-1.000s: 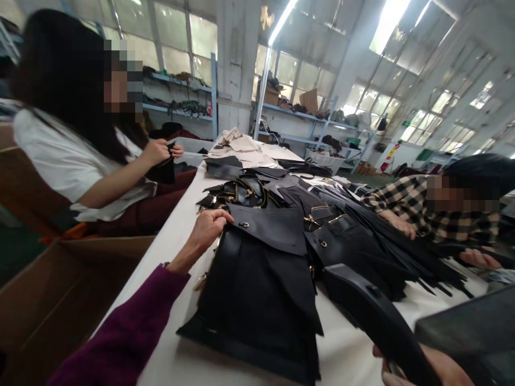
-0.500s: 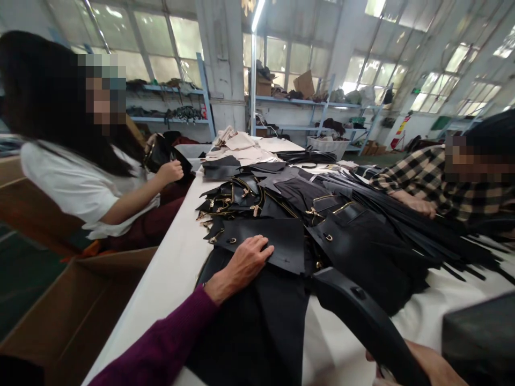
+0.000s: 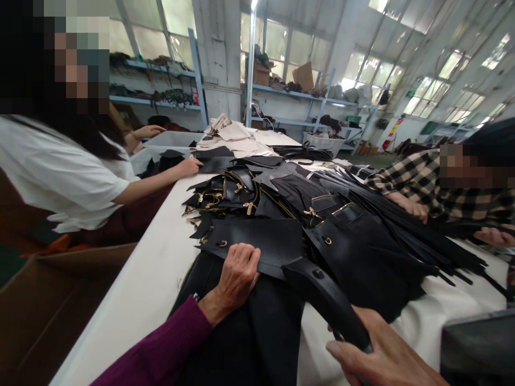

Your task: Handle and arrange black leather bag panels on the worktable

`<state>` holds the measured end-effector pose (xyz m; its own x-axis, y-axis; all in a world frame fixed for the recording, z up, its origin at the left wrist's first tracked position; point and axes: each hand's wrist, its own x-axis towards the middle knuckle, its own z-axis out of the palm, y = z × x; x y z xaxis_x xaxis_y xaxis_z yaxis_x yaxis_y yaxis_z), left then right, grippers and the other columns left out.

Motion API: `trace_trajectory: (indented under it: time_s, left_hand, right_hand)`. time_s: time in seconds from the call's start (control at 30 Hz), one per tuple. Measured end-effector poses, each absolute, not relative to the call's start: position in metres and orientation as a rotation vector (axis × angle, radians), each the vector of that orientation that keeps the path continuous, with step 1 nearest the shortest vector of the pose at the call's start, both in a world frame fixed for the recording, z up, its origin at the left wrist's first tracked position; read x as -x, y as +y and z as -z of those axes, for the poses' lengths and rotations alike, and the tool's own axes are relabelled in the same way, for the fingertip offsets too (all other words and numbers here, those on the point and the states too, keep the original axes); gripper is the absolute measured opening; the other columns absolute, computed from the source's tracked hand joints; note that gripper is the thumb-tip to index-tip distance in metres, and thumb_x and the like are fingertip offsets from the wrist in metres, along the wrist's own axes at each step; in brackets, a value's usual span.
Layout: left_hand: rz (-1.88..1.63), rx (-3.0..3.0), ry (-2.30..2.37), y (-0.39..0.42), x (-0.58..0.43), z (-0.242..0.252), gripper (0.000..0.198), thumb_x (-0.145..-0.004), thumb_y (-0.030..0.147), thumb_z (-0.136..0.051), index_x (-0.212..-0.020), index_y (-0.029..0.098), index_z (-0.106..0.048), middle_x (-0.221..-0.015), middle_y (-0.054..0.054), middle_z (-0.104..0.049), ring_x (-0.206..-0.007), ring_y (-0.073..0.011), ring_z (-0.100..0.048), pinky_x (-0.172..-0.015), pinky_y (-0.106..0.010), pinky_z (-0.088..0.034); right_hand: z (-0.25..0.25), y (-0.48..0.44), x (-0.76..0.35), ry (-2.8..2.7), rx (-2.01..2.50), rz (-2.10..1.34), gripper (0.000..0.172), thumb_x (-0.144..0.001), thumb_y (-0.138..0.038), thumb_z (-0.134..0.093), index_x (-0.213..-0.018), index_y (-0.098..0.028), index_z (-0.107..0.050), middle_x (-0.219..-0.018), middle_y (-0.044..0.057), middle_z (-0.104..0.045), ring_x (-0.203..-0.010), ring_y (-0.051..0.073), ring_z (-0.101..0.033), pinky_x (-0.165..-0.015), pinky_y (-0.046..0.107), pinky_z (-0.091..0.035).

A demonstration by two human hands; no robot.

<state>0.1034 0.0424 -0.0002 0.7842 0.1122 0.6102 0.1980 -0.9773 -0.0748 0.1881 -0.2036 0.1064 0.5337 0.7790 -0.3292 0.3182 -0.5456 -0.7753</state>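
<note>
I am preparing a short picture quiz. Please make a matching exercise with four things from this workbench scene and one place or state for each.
Things:
1. wearer's left hand
2. wearer's right hand
3. brown cardboard box
4. beige fabric pieces

Places or states:
a. on the floor, left of the white table
b. at the table's far end
c. pressing on a flat black leather panel
d. gripping a curved black handle piece

Pairs: 1-c, 2-d, 3-a, 4-b

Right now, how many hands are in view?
6. Wearer's left hand on a black flap, right hand gripping a black strap; white-shirted person's two; plaid-sleeved person's two. Others may be hidden.
</note>
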Motion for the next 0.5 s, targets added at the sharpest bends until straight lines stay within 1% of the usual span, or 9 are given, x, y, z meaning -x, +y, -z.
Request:
trace_trajectory:
  time_s: [0.03,0.1,0.2,0.3,0.4,0.5]
  left_hand:
    - [0.976,2.852,-0.262,0.043,-0.103,0.001,0.023,-0.074,0.009,-0.053,-0.097,0.007,-0.056,-0.089,-0.011,-0.051,-0.087,-0.0255,-0.045,-0.078,-0.041,-0.042]
    - [1.019,2.883,-0.285,0.044,-0.102,0.003,0.019,-0.074,0.009,-0.054,-0.093,0.008,-0.056,-0.087,-0.011,-0.051,-0.085,-0.0248,-0.045,-0.078,-0.041,-0.042]
    - [1.045,2.94,-0.338,0.047,-0.103,0.007,0.017,-0.073,0.012,-0.058,-0.09,0.01,-0.055,-0.087,-0.01,-0.05,-0.084,-0.0241,-0.044,-0.077,-0.039,-0.042]
    - [1.036,2.975,-0.37,0.048,-0.104,0.01,0.016,-0.073,0.013,-0.06,-0.088,0.011,-0.054,-0.086,-0.009,-0.049,-0.084,-0.0238,-0.044,-0.076,-0.038,-0.042]
    - [1.026,2.981,-0.372,0.048,-0.104,0.01,0.014,-0.073,0.012,-0.06,-0.086,0.012,-0.053,-0.086,-0.009,-0.049,-0.083,-0.0235,-0.044,-0.075,-0.037,-0.042]
    - [0.987,2.979,-0.38,0.047,-0.103,0.008,0.017,-0.071,0.012,-0.063,-0.086,0.013,-0.053,-0.087,-0.009,-0.049,-0.084,-0.0238,-0.043,-0.074,-0.037,-0.041]
  right_hand:
    - [-0.104,-0.198,-0.19,-0.909,2.056,-0.982,0.018,-0.078,-0.035,-0.048,-0.073,-0.017,-0.047,-0.047,-0.005,-0.05,-0.043,0.009,-0.046,-0.042,0.019,-0.034]
    - [-0.096,-0.189,-0.194,-0.904,1.983,-1.115,0.021,-0.082,-0.036,-0.049,-0.074,-0.016,-0.046,-0.047,-0.005,-0.05,-0.042,0.008,-0.046,-0.04,0.017,-0.034]
    - [-0.088,-0.177,-0.199,-0.911,1.901,-1.158,0.024,-0.084,-0.036,-0.049,-0.073,-0.016,-0.044,-0.048,-0.004,-0.05,-0.042,0.008,-0.046,-0.04,0.016,-0.036]
    - [-0.094,-0.172,-0.202,-0.92,1.897,-1.093,0.027,-0.085,-0.038,-0.047,-0.07,-0.016,-0.044,-0.05,-0.004,-0.049,-0.042,0.008,-0.045,-0.041,0.017,-0.036]
    - [-0.109,-0.181,-0.206,-0.951,2.058,-0.933,0.035,-0.085,-0.047,-0.044,-0.068,-0.017,-0.046,-0.051,-0.002,-0.052,-0.048,0.011,-0.048,-0.049,0.021,-0.038]
    - [-0.121,-0.196,-0.205,-0.965,2.173,-0.904,0.036,-0.083,-0.049,-0.043,-0.065,-0.018,-0.047,-0.049,0.0,-0.053,-0.048,0.012,-0.048,-0.051,0.024,-0.039]
